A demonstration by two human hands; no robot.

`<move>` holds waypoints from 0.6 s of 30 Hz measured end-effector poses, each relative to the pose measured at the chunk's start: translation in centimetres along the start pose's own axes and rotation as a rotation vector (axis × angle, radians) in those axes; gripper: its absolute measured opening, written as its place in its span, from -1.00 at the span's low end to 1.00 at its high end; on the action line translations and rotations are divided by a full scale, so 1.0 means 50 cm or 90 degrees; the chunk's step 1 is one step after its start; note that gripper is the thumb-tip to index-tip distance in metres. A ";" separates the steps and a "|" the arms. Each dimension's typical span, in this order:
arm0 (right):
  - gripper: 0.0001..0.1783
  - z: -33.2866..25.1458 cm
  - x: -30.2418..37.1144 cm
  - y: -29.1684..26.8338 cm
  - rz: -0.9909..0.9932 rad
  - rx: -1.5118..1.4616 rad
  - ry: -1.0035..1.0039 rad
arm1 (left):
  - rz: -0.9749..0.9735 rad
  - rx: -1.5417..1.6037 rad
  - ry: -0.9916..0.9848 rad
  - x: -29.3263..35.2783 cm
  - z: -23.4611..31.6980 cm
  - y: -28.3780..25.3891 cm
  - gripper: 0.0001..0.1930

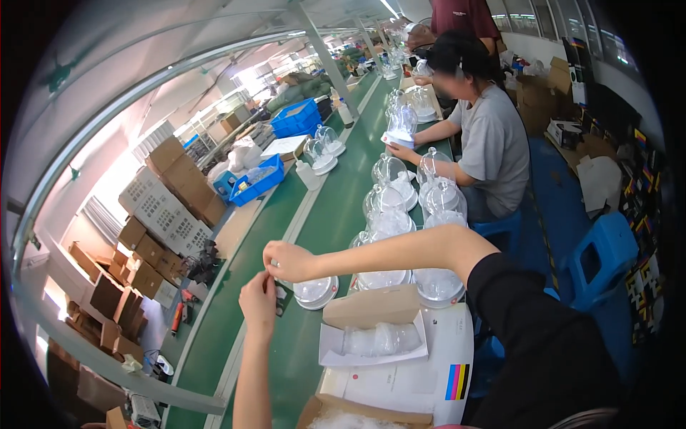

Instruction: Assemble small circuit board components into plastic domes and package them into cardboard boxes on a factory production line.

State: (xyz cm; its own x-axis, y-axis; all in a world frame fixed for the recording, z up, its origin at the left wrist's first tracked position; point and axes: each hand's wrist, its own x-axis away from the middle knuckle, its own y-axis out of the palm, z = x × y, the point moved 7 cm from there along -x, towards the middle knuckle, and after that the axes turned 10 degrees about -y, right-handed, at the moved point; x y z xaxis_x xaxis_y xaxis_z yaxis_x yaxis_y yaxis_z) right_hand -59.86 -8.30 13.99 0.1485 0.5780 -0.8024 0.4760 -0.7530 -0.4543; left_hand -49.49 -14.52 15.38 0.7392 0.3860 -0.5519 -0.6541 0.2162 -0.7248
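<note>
My right hand [289, 262] reaches across from the right, its fingers closed in a pinch. Just below it my left hand [257, 303] is also closed, thumb and fingertips pressed together. The fingertips almost meet over the green belt; whatever lies between them is too small to make out. A small dark item [281, 299] shows on the belt beside my left hand, partly covered. Close to my right wrist stands a clear dome on a white round base [315, 292]. An open white carton [373, 360] with a bubble-wrapped item [382, 339] inside lies near my right forearm.
Several clear domes [389, 204] stand along the right of the green conveyor belt [323, 218]. A co-worker in grey [493, 136] holds a lit dome [401, 127]. Blue bins [259, 180], a white bottle [307, 174] and blue stools [604, 259] flank the line. Another open box [364, 404] is nearest.
</note>
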 end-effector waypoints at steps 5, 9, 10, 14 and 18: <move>-0.85 0.101 0.001 -0.023 0.087 0.095 0.099 | -0.004 -0.060 0.024 -0.082 -0.006 0.061 -0.84; -0.83 0.153 0.012 0.003 0.052 -0.016 0.298 | -0.021 -0.101 0.017 -0.100 -0.034 0.087 -0.85; -0.83 0.160 0.014 0.003 0.052 -0.008 0.307 | -0.029 -0.103 0.017 -0.102 -0.039 0.095 -0.86; -0.82 0.170 0.013 0.012 0.052 -0.041 0.290 | -0.032 -0.058 0.017 -0.103 -0.054 0.099 -0.91; -0.79 0.190 0.026 0.027 0.034 -0.156 0.389 | 0.040 -0.029 0.127 -0.099 -0.054 0.081 -0.92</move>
State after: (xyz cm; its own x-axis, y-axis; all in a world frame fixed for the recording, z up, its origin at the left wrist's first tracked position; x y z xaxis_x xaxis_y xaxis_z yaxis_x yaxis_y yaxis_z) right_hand -67.28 -11.53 8.65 0.6082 0.6711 -0.4240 0.6277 -0.7335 -0.2607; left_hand -55.34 -17.97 14.07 0.7169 0.2115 -0.6644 -0.6957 0.1541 -0.7016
